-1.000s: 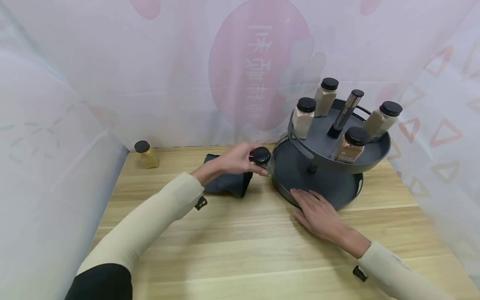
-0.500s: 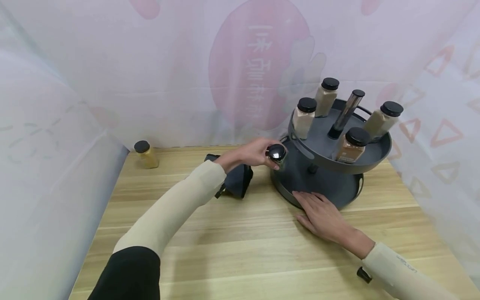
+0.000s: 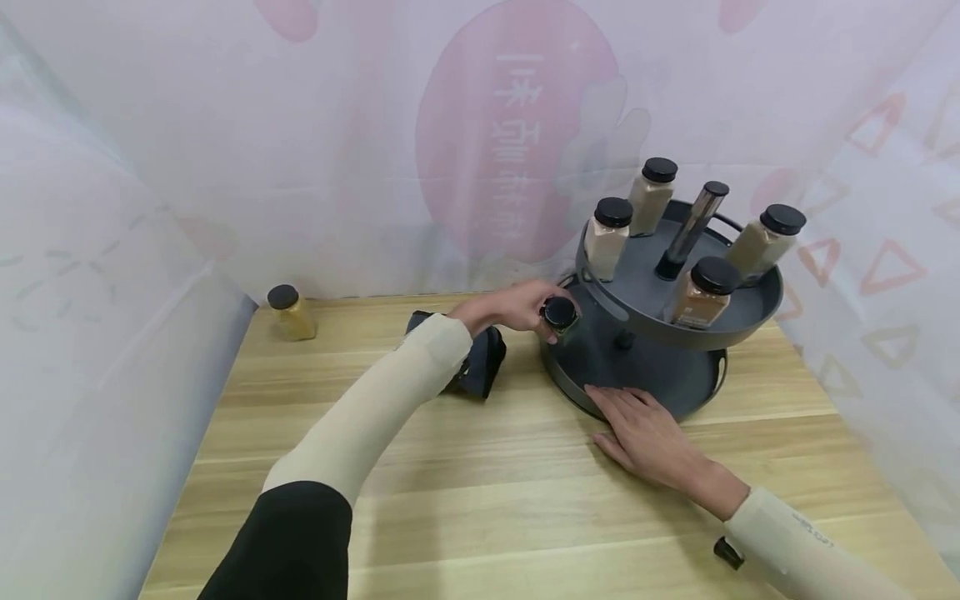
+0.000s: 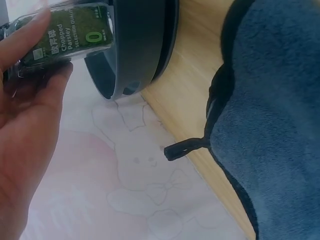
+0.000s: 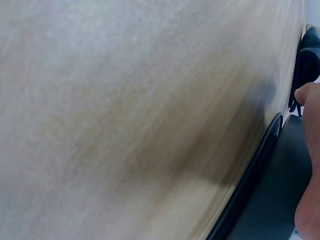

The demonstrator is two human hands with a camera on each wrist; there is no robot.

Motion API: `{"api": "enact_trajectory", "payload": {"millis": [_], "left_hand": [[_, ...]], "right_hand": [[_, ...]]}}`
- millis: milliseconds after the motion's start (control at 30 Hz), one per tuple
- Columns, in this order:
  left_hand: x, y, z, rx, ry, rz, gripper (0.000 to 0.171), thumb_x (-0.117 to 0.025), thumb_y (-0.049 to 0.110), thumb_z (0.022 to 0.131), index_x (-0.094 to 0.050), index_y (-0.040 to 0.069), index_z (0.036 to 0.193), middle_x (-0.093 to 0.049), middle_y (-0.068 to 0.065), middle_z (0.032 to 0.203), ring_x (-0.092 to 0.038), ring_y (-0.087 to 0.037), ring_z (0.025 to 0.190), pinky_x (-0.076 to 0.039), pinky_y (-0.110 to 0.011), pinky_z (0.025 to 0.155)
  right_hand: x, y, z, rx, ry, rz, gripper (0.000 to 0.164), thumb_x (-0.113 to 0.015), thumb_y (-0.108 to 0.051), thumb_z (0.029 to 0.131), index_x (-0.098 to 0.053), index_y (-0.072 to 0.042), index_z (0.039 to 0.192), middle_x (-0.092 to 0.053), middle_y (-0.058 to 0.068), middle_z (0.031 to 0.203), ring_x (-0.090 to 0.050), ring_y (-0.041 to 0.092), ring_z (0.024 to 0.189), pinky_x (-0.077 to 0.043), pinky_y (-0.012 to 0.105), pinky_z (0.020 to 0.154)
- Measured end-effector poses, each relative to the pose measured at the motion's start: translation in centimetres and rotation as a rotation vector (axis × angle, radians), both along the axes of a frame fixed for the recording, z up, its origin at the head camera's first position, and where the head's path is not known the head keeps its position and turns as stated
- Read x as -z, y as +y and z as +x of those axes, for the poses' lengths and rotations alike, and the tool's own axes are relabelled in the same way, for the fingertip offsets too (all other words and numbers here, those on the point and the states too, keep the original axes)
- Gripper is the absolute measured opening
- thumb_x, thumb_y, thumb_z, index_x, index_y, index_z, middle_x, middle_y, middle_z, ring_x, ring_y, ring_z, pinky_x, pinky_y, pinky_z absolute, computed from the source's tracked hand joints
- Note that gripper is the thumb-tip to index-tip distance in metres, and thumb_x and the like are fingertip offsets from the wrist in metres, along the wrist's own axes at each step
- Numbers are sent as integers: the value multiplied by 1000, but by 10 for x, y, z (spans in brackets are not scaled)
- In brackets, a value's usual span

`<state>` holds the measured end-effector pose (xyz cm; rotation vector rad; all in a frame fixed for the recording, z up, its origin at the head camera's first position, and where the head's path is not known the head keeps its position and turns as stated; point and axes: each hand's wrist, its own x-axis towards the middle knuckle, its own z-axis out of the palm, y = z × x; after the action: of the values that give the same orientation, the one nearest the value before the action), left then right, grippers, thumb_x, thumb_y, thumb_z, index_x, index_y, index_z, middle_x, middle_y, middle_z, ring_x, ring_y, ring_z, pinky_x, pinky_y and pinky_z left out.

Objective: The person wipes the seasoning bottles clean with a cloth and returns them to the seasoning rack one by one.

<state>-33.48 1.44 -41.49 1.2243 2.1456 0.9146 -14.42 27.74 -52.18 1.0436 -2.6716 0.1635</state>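
My left hand [image 3: 522, 307] grips a black-lidded spice jar [image 3: 559, 313] over the left side of the lower tray [image 3: 552, 363] of a dark grey two-tier turntable rack. The left wrist view shows the jar's green label reading "Chopped Parsley" [image 4: 75, 31], its base end overlapping the tray wall [image 4: 139, 45]. My right hand [image 3: 647, 437] rests with fingers straight against the front rim of that lower tray. On the upper tray [image 3: 637, 297] stand several filled jars, among them an orange-brown one [image 3: 702, 292] at the front.
A yellow spice jar [image 3: 293, 312] stands at the table's back left. Behind my left forearm lies a dark blue cloth item [image 3: 480, 367] with black edging, seen closer as blue fleece [image 4: 272, 110]. A printed curtain [image 3: 360, 150] hangs behind the wooden table [image 3: 480, 500].
My left hand has carried the parsley jar rightward, from beside the rack to over the lower tray. The right hand has shifted only slightly along the rim.
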Motion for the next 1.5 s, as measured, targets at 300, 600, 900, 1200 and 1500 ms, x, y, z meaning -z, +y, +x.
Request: {"api": "enact_trajectory", "payload": {"millis": [300,600,900,1200,1500], "left_hand": [[-5,14,-8,83,43,-105,57,-84,-6,85,-67,7,139,-66,-6,140,-60,-20,131,-50,-31,107],[-8,24,-7,100,36,-236,62,-72,-20,84,-70,12,136,-60,-6,149,-56,-13,119,-46,-25,79],[6,32,-13,159,62,-288,62,-64,-21,84,-71,13,135,-62,-5,145,-51,-13,104,-40,-23,81],[7,31,-14,118,-49,-267,68,-61,-25,81,-69,12,137,-60,-7,148,-49,-13,105,-40,-26,80],[11,29,-17,71,-129,-206,69,-61,-25,82,-66,8,141,-59,-9,148,-50,-15,112,-40,-25,84]], "right_hand": [[0,0,0,9,-2,-8,74,-74,-37,98,-45,-7,159,-64,12,144,-63,28,129,-48,53,109],[0,0,0,9,7,-9,73,-71,-39,99,-45,-8,159,-65,13,142,-64,29,128,-49,53,107],[1,-1,0,12,10,-14,73,-72,-39,99,-45,-8,159,-65,13,141,-64,29,127,-49,53,107],[1,-3,-1,8,6,-20,72,-71,-39,99,-46,-7,159,-66,13,140,-64,29,126,-49,53,107],[2,-2,-1,12,3,-19,72,-71,-39,100,-45,-8,159,-66,13,140,-64,29,126,-49,53,107]]}}
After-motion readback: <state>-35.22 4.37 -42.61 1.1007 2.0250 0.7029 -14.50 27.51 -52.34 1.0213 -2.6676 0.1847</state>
